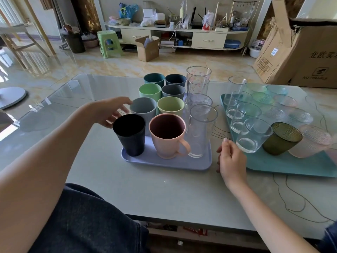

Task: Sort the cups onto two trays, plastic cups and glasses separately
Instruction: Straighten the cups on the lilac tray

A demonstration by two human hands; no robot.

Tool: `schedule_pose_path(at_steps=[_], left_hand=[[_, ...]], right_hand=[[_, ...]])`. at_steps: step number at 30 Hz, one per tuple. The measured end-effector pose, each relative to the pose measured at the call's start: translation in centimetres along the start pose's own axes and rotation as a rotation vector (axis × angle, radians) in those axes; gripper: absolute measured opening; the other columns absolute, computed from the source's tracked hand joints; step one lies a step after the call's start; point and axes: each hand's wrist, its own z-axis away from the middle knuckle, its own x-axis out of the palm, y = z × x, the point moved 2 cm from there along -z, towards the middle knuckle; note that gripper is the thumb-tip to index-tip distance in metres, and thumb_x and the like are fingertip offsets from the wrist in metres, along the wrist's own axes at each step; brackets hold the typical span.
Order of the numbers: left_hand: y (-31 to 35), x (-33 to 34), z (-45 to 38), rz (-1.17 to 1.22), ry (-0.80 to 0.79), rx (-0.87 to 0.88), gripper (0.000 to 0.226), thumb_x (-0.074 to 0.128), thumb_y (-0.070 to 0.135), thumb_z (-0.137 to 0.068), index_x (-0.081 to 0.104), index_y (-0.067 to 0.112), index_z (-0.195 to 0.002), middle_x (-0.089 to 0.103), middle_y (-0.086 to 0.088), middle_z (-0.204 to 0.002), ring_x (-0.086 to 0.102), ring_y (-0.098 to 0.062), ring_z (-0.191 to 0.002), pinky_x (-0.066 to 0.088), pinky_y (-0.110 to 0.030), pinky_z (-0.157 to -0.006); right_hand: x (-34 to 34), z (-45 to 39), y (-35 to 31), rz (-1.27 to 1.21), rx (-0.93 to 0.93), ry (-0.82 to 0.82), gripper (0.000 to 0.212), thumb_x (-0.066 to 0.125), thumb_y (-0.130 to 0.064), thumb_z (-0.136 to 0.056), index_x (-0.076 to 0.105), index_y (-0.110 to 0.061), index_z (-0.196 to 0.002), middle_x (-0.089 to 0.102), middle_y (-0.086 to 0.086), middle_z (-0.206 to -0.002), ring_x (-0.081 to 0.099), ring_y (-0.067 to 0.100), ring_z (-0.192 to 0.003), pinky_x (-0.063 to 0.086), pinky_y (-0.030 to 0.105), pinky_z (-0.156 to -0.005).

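Note:
A lavender tray (165,164) in the middle of the table carries coloured plastic cups: a black cup (129,136), a pink handled mug (168,136), a grey cup (144,108) and several green and blue ones behind. Tall clear tumblers (201,130) line its right side. To the right, a teal tray (273,166) bears clear glasses (253,136), a green glass (281,138) and textured tinted ones. My left hand (111,112) hovers open just behind the black cup, thumb at the grey cup's rim. My right hand (230,161) rests between the trays, fingers loosely apart, holding nothing.
A large cardboard box (310,57) stands at the table's far right corner. The table's near edge (182,222) runs just above my lap. A tiled floor, a green stool (109,43) and a low cabinet lie beyond the table.

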Motion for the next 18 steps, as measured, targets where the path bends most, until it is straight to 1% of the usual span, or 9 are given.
schedule_pose_path(at_steps=[2, 4, 5, 7, 9, 12, 15, 17, 18], left_hand=[[-0.8, -0.4, 0.3, -0.005, -0.089, -0.010, 0.023, 0.050, 0.039, -0.086, 0.055, 0.017, -0.090, 0.044, -0.003, -0.066, 0.044, -0.016, -0.055, 0.042, -0.022, -0.054], [-1.4, -0.5, 0.7, 0.019, -0.182, -0.008, 0.017, 0.060, 0.034, -0.082, 0.056, 0.018, -0.086, 0.049, -0.003, -0.065, 0.050, -0.015, -0.051, 0.048, -0.021, -0.048], [-1.6, -0.5, 0.9, 0.037, -0.219, -0.003, 0.016, 0.063, 0.031, -0.081, 0.058, 0.018, -0.089, 0.052, -0.002, -0.065, 0.053, -0.014, -0.050, 0.049, -0.021, -0.046], [-1.9, -0.4, 1.1, 0.026, -0.261, 0.032, 0.016, 0.062, 0.024, -0.086, 0.062, 0.017, -0.100, 0.057, -0.001, -0.070, 0.056, -0.011, -0.052, 0.051, -0.020, -0.047], [-2.1, -0.2, 1.1, -0.038, -0.258, 0.079, 0.020, 0.058, 0.016, -0.089, 0.063, 0.014, -0.108, 0.061, -0.001, -0.078, 0.059, -0.009, -0.056, 0.052, -0.019, -0.050], [-2.4, -0.1, 0.8, -0.107, -0.189, 0.141, 0.023, 0.052, 0.005, -0.091, 0.063, 0.013, -0.110, 0.063, -0.004, -0.081, 0.060, -0.011, -0.063, 0.054, -0.019, -0.054], [-2.2, 0.0, 0.7, -0.098, -0.182, 0.183, 0.026, 0.048, 0.001, -0.092, 0.063, 0.010, -0.111, 0.066, -0.011, -0.092, 0.061, -0.018, -0.077, 0.057, -0.021, -0.062], [-2.1, 0.2, 0.8, -0.076, -0.197, 0.190, 0.027, 0.046, 0.000, -0.091, 0.063, 0.007, -0.111, 0.063, -0.015, -0.099, 0.058, -0.022, -0.087, 0.058, -0.022, -0.064], [-2.0, 0.4, 0.9, -0.072, -0.200, 0.191, 0.027, 0.046, -0.001, -0.091, 0.063, 0.006, -0.111, 0.063, -0.016, -0.100, 0.058, -0.023, -0.089, 0.058, -0.023, -0.064]], right_hand=[[0.0, 0.1, 0.0, 0.010, -0.025, -0.013, 0.050, 0.027, -0.058, -0.087, 0.048, -0.018, -0.066, 0.050, 0.000, -0.050, 0.056, 0.032, -0.056, 0.053, 0.051, -0.059], [-0.1, 0.1, 0.0, 0.026, -0.046, -0.016, 0.052, 0.025, -0.057, -0.086, 0.049, -0.015, -0.068, 0.052, 0.002, -0.051, 0.057, 0.032, -0.056, 0.052, 0.049, -0.060], [-0.1, 0.2, 0.1, 0.029, -0.048, -0.017, 0.054, 0.024, -0.059, -0.085, 0.050, -0.014, -0.068, 0.053, 0.003, -0.052, 0.057, 0.032, -0.057, 0.052, 0.048, -0.060], [-0.1, 0.2, 0.2, 0.035, -0.045, -0.023, 0.057, 0.022, -0.062, -0.083, 0.050, -0.014, -0.068, 0.054, 0.002, -0.052, 0.057, 0.031, -0.057, 0.052, 0.046, -0.060], [-0.1, 0.2, 0.2, 0.045, -0.046, -0.025, 0.057, 0.021, -0.062, -0.081, 0.050, -0.015, -0.067, 0.055, 0.001, -0.053, 0.058, 0.031, -0.057, 0.053, 0.044, -0.060], [-0.1, 0.2, 0.2, 0.057, -0.045, -0.022, 0.056, 0.020, -0.063, -0.081, 0.050, -0.017, -0.065, 0.055, 0.001, -0.054, 0.059, 0.032, -0.059, 0.052, 0.043, -0.061], [0.0, 0.2, 0.5, 0.056, -0.037, -0.027, 0.057, 0.021, -0.063, -0.082, 0.051, -0.016, -0.066, 0.055, 0.002, -0.053, 0.059, 0.034, -0.059, 0.053, 0.047, -0.060], [0.0, 0.3, 0.5, 0.054, -0.038, -0.030, 0.058, 0.022, -0.062, -0.082, 0.051, -0.015, -0.066, 0.054, 0.001, -0.052, 0.058, 0.034, -0.058, 0.053, 0.049, -0.060], [0.1, 0.3, 0.6, 0.055, -0.040, -0.031, 0.057, 0.023, -0.062, -0.082, 0.051, -0.015, -0.066, 0.053, 0.001, -0.052, 0.058, 0.034, -0.058, 0.053, 0.049, -0.060]])
